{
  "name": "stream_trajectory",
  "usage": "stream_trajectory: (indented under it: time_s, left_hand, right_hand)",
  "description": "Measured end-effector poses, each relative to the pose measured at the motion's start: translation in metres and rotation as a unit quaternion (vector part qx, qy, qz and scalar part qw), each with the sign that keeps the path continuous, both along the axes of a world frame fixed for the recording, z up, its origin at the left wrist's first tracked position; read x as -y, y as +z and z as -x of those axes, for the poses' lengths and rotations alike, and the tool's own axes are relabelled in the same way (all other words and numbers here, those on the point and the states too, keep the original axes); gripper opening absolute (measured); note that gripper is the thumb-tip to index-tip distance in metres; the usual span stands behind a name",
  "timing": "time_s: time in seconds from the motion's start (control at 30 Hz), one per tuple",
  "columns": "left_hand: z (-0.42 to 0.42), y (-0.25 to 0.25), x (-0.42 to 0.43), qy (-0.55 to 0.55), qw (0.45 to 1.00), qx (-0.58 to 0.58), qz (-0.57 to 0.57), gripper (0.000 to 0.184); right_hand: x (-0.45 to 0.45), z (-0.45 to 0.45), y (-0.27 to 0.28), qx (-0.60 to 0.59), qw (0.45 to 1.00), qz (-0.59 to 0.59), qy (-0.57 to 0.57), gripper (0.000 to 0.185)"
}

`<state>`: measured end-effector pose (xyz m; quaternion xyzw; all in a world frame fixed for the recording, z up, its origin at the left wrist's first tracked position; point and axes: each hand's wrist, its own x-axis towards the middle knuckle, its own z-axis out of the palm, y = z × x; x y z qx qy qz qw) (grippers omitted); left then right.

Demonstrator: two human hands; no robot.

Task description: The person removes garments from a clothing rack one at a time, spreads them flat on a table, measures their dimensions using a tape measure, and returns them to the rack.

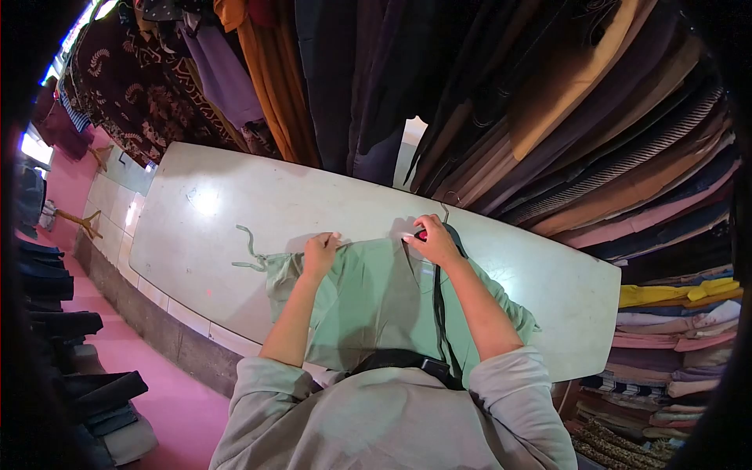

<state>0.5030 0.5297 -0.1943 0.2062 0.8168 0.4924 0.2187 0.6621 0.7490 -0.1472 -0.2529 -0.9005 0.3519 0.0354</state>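
A light green garment [368, 294] lies spread over the near side of the white table, with a strap or tie hanging out at its left end. My left hand [320, 252] is closed in a pinch at the garment's upper edge. Farther right, my right hand [432, 241] has its fingers bent together near the same edge, beside a small red and black thing that they partly cover. A hanger hook [446, 211] stands up just beyond my right hand. A dark strap [440, 313] runs down over the garment below my right forearm.
The white table [204, 251] reaches left and right of the garment. Dark and brown clothes [376, 86] hang along its far side. Folded clothes [689, 337] are stacked at the right. More clothes [102, 399] lie at the left beyond a pink floor [168, 392].
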Motion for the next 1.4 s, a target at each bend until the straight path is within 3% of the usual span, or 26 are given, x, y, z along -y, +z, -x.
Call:
stream_trajectory:
  time_s: [0.07,0.1,0.17,0.23,0.3,0.4,0.43,0.47,0.5,0.53,0.57,0.63,0.7,0.73,0.77,0.8,0.83,0.87,0.93,0.97,1.03,1.13,1.4]
  left_hand:
    - [0.002,0.012,0.013,0.049,0.992,-0.113,-0.004,0.02]
    - [0.003,0.018,0.024,0.046,0.992,-0.114,-0.004,0.02]
    - [0.005,0.027,0.052,0.009,0.909,-0.394,0.136,0.026]
    - [0.01,0.037,0.077,-0.05,0.897,-0.401,0.18,0.027]
    - [0.019,0.035,0.097,-0.111,0.879,-0.408,0.221,0.028]
    - [0.031,0.04,0.101,-0.156,0.92,-0.165,0.321,0.028]
    - [0.031,0.038,0.103,-0.168,0.919,-0.167,0.315,0.028]
    - [0.03,0.033,0.108,-0.134,0.91,-0.251,0.301,0.03]
    - [0.025,0.028,0.107,-0.098,0.895,-0.331,0.281,0.034]
    - [0.015,0.03,0.1,-0.114,0.897,-0.333,0.269,0.034]
    - [0.006,0.035,0.092,-0.069,0.899,-0.369,0.225,0.039]
    - [-0.019,0.028,0.081,-0.032,0.9,-0.401,0.168,0.045]
    - [-0.049,0.01,0.068,-0.142,0.908,-0.378,0.112,0.058]
    - [-0.067,0.017,0.057,-0.148,0.907,-0.38,0.104,0.058]
    - [-0.09,0.028,0.046,-0.205,0.89,-0.379,0.146,0.062]
    - [-0.102,0.035,0.04,-0.258,0.869,-0.377,0.189,0.066]
    - [-0.103,0.032,0.035,-0.261,0.868,-0.38,0.186,0.066]
    - [-0.103,0.026,0.029,-0.275,0.856,-0.374,0.226,0.071]
    - [-0.099,0.026,0.018,-0.288,0.843,-0.37,0.265,0.077]
    - [-0.096,0.029,0.013,-0.268,0.853,-0.349,0.281,0.078]
    - [-0.091,0.032,0.009,-0.247,0.862,-0.328,0.297,0.08]
    - [-0.079,0.034,0.006,-0.233,0.856,-0.324,0.327,0.084]
    - [-0.048,0.03,-0.005,-0.164,0.854,-0.306,0.387,0.087]
  right_hand:
    - [0.003,-0.012,0.003,-0.094,0.993,0.023,-0.06,0.045]
    - [0.003,-0.021,0.004,-0.095,0.993,0.022,-0.063,0.045]
    - [0.0,-0.046,0.004,-0.179,0.98,0.017,-0.091,0.048]
    - [-0.008,-0.083,-0.001,-0.165,0.968,0.128,-0.137,0.045]
    - [-0.007,-0.121,0.03,-0.159,0.941,0.215,-0.205,0.038]
    - [-0.036,-0.204,0.041,-0.15,0.929,0.171,-0.293,0.026]
    - [-0.04,-0.234,0.064,-0.137,0.916,0.171,-0.337,0.022]
    - [-0.044,-0.266,0.081,-0.156,0.9,0.088,-0.397,0.02]
    - [-0.051,-0.302,0.093,-0.198,0.838,-0.006,-0.508,0.02]
    - [-0.068,-0.351,0.09,-0.297,0.726,-0.207,-0.584,0.021]
    - [-0.057,-0.375,0.123,-0.255,0.614,-0.424,-0.615,0.023]
    - [-0.029,-0.404,0.164,-0.323,0.435,-0.508,-0.669,0.025]
    - [-0.009,-0.423,0.161,-0.274,0.454,-0.524,-0.667,0.023]
    - [-0.003,-0.422,0.147,-0.285,0.541,-0.511,-0.604,0.021]
    - [0.009,-0.403,0.134,-0.235,0.616,-0.413,-0.629,0.019]
    - [0.014,-0.396,0.097,-0.259,0.707,-0.23,-0.616,0.025]
    - [0.014,-0.397,0.04,-0.18,0.805,-0.29,-0.484,0.036]
    - [0.046,-0.336,0.063,-0.077,0.836,-0.015,-0.543,0.046]
    - [0.063,-0.295,-0.004,-0.102,0.939,-0.078,-0.319,0.064]
    - [0.073,-0.276,-0.024,-0.043,0.951,-0.055,-0.301,0.07]
    - [0.08,-0.235,-0.013,0.132,0.942,0.031,-0.308,0.076]
    - [0.064,-0.199,0.0,0.196,0.931,0.042,-0.306,0.078]
    - [0.016,-0.134,-0.008,0.183,0.95,-0.011,-0.253,0.072]
